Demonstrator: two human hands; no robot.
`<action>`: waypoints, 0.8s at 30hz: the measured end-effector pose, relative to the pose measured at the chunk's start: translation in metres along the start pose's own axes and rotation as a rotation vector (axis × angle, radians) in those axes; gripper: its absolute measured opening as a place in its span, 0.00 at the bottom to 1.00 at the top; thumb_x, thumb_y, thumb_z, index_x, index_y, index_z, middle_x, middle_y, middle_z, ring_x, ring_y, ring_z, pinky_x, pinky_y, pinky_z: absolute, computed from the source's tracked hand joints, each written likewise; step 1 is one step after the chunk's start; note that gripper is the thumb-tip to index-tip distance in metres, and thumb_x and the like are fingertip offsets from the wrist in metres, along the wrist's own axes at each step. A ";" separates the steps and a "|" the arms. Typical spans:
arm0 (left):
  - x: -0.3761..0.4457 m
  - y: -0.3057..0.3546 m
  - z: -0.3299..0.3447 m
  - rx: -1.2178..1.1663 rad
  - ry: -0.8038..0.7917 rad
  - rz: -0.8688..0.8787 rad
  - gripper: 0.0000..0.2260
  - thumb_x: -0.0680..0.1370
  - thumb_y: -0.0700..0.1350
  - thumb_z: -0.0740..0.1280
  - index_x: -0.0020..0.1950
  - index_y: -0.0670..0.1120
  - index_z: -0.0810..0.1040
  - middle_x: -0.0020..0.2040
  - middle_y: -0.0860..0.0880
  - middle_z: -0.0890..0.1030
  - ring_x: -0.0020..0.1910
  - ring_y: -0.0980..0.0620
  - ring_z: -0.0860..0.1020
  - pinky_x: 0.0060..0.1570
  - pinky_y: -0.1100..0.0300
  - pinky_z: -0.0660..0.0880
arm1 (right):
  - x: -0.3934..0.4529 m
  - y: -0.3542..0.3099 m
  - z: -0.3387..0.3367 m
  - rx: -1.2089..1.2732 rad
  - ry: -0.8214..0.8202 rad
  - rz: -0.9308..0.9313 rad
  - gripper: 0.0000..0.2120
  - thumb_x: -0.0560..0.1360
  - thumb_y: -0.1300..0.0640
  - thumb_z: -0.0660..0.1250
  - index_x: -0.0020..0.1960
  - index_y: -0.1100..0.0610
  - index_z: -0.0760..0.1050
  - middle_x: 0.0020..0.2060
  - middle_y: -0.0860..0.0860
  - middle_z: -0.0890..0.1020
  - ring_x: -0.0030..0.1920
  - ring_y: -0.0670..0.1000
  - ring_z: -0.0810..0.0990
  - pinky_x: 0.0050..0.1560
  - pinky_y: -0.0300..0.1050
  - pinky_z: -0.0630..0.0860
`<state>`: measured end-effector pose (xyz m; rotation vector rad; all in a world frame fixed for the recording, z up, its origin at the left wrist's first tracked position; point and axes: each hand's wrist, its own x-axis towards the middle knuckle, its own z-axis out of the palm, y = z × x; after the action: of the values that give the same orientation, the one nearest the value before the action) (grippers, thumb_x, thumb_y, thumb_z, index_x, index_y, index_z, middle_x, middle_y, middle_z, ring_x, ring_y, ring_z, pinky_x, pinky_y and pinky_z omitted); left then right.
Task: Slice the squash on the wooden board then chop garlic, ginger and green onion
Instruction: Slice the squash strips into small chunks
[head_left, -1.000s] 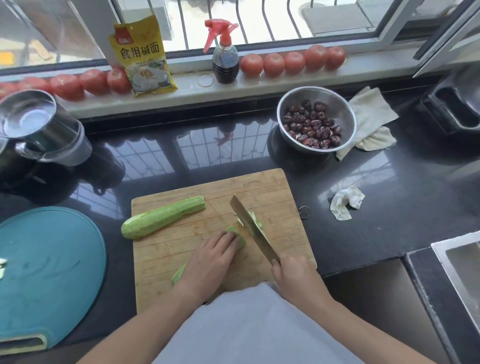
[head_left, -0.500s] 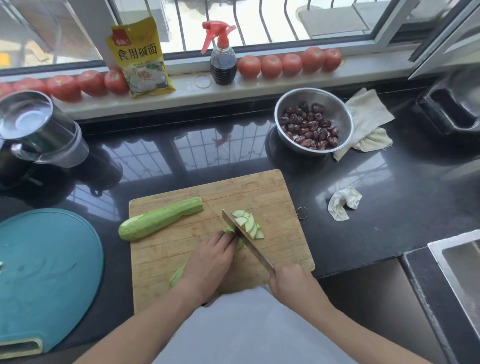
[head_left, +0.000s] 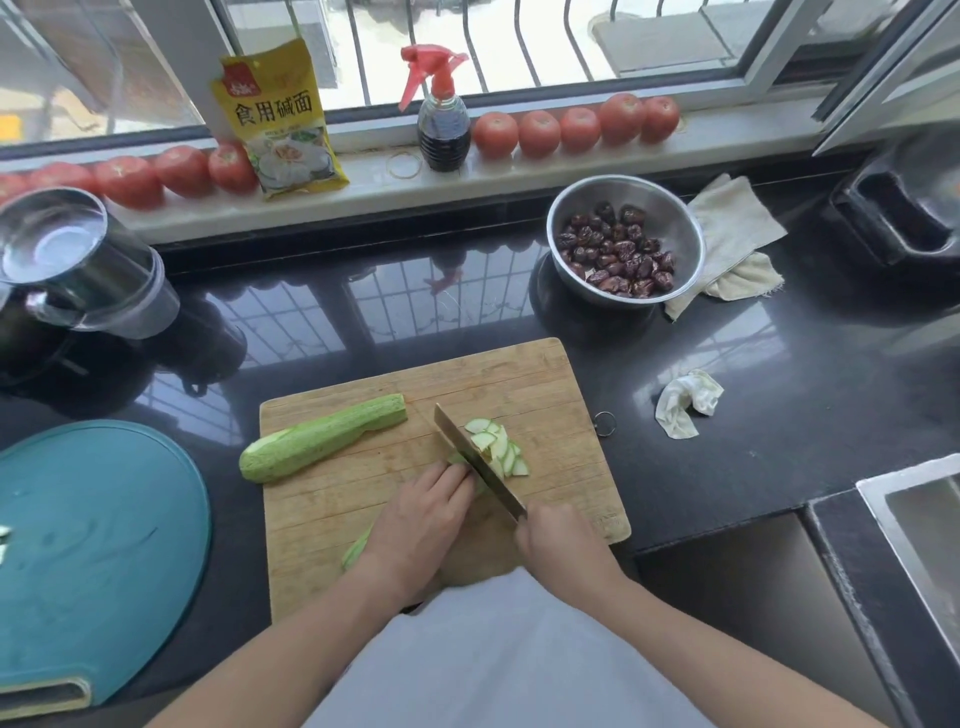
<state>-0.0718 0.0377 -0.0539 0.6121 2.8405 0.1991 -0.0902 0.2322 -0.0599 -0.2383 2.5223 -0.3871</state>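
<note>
A wooden board (head_left: 545, 395) lies on the black counter. One pale green squash half (head_left: 317, 440) rests whole at the board's left. My left hand (head_left: 421, 519) presses down on the other squash half (head_left: 357, 552), of which only a tip shows under my wrist. My right hand (head_left: 553, 540) grips the handle of a knife (head_left: 475, 460), whose blade stands against my left fingertips. A fan of thin squash slices (head_left: 498, 449) lies just right of the blade. No garlic, ginger or green onion is in view.
A teal round board (head_left: 93, 545) sits at the left, and a steel pot (head_left: 67, 260) behind it. A steel bowl (head_left: 685, 234) of dates and a cloth (head_left: 732, 228) are at the back right. A crumpled tissue (head_left: 685, 400) and the sink's corner (head_left: 914, 509) lie right. Tomatoes line the sill.
The knife has kept cutting and stepped leftward along the squash. The pile of slices to its right has grown, and my left hand has backed away from the cut end.
</note>
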 end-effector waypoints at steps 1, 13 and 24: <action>0.000 0.000 0.000 0.002 0.005 -0.002 0.20 0.72 0.38 0.68 0.64 0.42 0.79 0.57 0.47 0.80 0.53 0.47 0.79 0.48 0.56 0.79 | 0.002 0.000 -0.001 0.019 0.014 0.002 0.12 0.77 0.57 0.57 0.34 0.57 0.69 0.28 0.51 0.71 0.30 0.56 0.71 0.30 0.47 0.64; -0.001 -0.006 0.016 0.008 0.033 -0.006 0.25 0.71 0.35 0.67 0.69 0.38 0.77 0.62 0.43 0.79 0.60 0.43 0.78 0.54 0.52 0.80 | -0.030 0.014 -0.003 -0.105 0.006 -0.008 0.09 0.77 0.56 0.56 0.37 0.53 0.63 0.29 0.48 0.66 0.34 0.57 0.69 0.32 0.47 0.63; 0.000 -0.007 0.021 0.025 0.051 0.028 0.24 0.74 0.35 0.65 0.71 0.38 0.74 0.63 0.43 0.77 0.60 0.43 0.76 0.59 0.52 0.78 | -0.006 -0.002 0.002 -0.066 -0.058 -0.008 0.11 0.76 0.59 0.58 0.35 0.55 0.67 0.29 0.51 0.71 0.33 0.58 0.73 0.32 0.45 0.66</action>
<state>-0.0688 0.0330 -0.0757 0.6609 2.8893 0.1873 -0.0843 0.2316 -0.0574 -0.2816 2.4805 -0.2964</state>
